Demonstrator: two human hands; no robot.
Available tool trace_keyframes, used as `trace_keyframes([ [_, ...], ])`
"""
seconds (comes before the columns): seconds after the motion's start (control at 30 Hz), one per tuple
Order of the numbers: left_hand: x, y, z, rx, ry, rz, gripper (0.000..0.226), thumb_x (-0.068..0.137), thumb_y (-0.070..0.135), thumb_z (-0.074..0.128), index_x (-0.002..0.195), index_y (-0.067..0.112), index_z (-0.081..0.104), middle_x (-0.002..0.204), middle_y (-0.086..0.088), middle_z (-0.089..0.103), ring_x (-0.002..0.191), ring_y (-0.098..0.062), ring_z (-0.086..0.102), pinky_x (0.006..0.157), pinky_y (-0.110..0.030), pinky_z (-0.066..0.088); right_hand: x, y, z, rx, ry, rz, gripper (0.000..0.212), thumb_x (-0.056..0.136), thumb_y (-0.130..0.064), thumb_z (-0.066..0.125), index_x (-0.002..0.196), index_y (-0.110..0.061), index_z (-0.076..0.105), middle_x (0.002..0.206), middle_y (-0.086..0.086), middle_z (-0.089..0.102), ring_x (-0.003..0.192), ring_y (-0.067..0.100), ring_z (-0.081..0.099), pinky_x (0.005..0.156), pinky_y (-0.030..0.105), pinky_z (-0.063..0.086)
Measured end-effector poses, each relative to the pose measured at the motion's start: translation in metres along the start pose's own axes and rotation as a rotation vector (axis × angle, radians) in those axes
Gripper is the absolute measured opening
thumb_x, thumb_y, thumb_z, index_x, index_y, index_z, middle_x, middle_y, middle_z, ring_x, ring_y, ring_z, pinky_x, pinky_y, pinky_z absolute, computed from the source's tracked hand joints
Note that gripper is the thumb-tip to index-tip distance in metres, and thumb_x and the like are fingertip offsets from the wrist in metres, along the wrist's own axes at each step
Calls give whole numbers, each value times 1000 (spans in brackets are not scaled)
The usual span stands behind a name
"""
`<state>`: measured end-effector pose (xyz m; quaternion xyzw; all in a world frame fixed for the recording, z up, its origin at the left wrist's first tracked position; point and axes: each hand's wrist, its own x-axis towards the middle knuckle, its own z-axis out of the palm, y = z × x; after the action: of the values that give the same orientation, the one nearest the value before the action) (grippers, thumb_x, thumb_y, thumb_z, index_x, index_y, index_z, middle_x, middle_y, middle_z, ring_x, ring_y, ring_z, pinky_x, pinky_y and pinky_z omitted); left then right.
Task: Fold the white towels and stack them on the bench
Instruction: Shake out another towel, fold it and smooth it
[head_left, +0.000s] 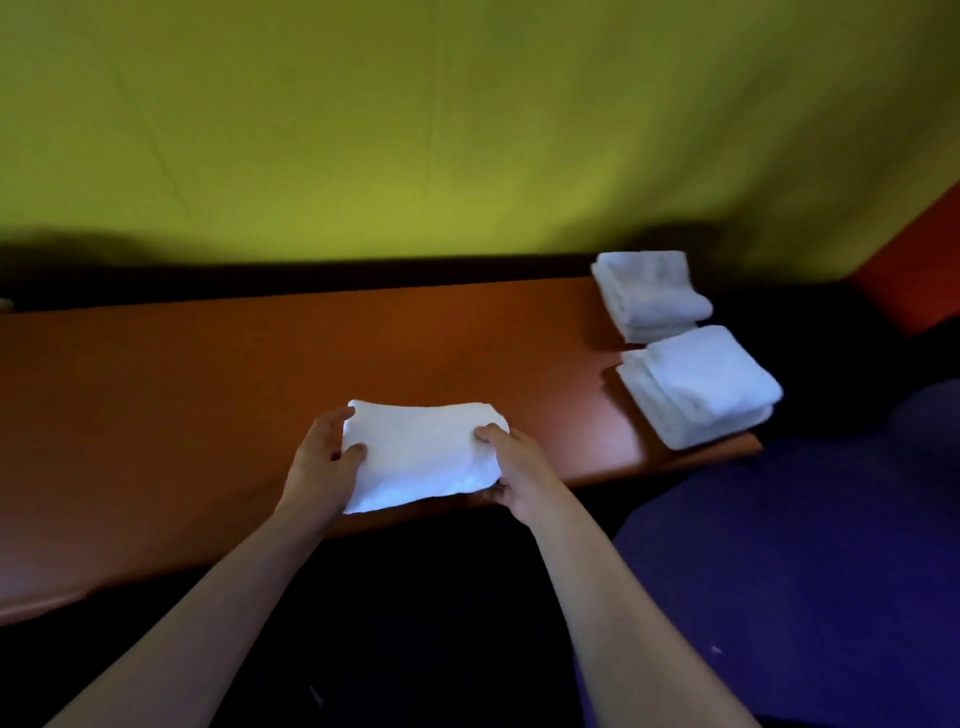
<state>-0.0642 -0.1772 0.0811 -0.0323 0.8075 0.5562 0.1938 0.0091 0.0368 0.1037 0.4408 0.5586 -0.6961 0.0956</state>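
While both hands grip a folded towel (421, 452), left hand (324, 460) pinching, right hand (511, 470) fingers hidden beneath.

Yellow-green wall (415, 130), purple floor (805, 571)

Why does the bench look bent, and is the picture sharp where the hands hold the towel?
In the head view, the wide lens bows the bench and the wall line behind it. The towel held by the left hand and right hand glares white, its weave lost. The stacks look softly blurred; dark shadow fills the floor below.
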Motion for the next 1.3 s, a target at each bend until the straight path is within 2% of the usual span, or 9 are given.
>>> trace_keyframes([
  [0.1, -7, 23, 33, 51, -89, 54, 36, 103, 14, 52, 131, 37, 52, 129, 2, 46, 64, -13, 50, 56, -30, 45, -1, -7, -40, 65, 11, 84, 31, 85, -35, 74, 110, -20, 63, 114, 6, 69, 102, 28, 67, 89, 45, 59],
  [0.27, -25, 74, 85, -29, -176, 169, 31, 104, 14, 48, 119, 40, 57, 135, 6, 41, 100, -15, 51, 77, -29, 47, 6, -3, -103, 247, -211, 229, 42, 86, -49, 69, 120, -25, 68, 117, 7, 73, 110, 33, 68, 93, 56, 54],
  [0.47, -33, 141, 143, -113, -217, 401, 32, 97, 4, 55, 112, 30, 65, 101, 5, 57, 84, -17, 53, 62, -18, 45, 17, 13, -150, 600, -470, 248, 54, 90, -45, 65, 132, -11, 63, 135, 15, 63, 111, 40, 66, 94, 57, 52],
  [0.6, -16, 169, 172, -160, -266, 482, 39, 93, 1, 60, 104, 37, 69, 83, 22, 60, 76, -11, 52, 63, -22, 43, 30, -12, -178, 750, -360, 94, 34, 86, -33, 68, 115, -15, 70, 105, 8, 74, 84, 26, 70, 68, 36, 51],
  [0.73, 14, 193, 198, -136, -247, 497, 35, 79, 17, 60, 104, 40, 67, 81, 21, 63, 68, -12, 48, 60, -25, 39, 50, -69, -214, 659, -135, -208, 39, 88, -22, 68, 123, -6, 67, 118, 15, 72, 107, 31, 69, 88, 42, 54],
  [0.83, 46, 207, 223, -88, -231, 483, 36, 77, 21, 60, 106, 42, 65, 84, 15, 65, 66, -18, 52, 60, -38, 48, 67, -126, -249, 475, 42, -398, 30, 88, -15, 71, 117, -9, 67, 108, 12, 76, 97, 29, 74, 83, 43, 60],
  [1.0, 111, 226, 282, -92, -293, 480, 43, 91, 2, 62, 106, 42, 58, 102, 5, 62, 73, -27, 62, 69, -63, 56, 128, -206, -292, 145, 315, -596, 44, 72, -25, 86, 110, -14, 69, 106, 12, 74, 103, 34, 71, 89, 52, 58],
  [1.13, 166, 244, 329, -104, -348, 472, 43, 82, 13, 68, 106, 48, 57, 109, -4, 64, 92, -38, 69, 71, -63, 57, 177, -251, -322, 38, 422, -684, 50, 56, -43, 88, 99, -24, 70, 99, 2, 75, 97, 26, 72, 86, 49, 60],
  [1.3, 239, 238, 379, 146, -271, 528, 52, 76, 45, 69, 124, 51, 50, 123, -12, 63, 107, -34, 64, 91, -52, 55, 235, -268, -345, -240, 604, -766, 43, 83, -38, 77, 120, -21, 63, 110, -2, 68, 108, 23, 64, 81, 27, 50],
])
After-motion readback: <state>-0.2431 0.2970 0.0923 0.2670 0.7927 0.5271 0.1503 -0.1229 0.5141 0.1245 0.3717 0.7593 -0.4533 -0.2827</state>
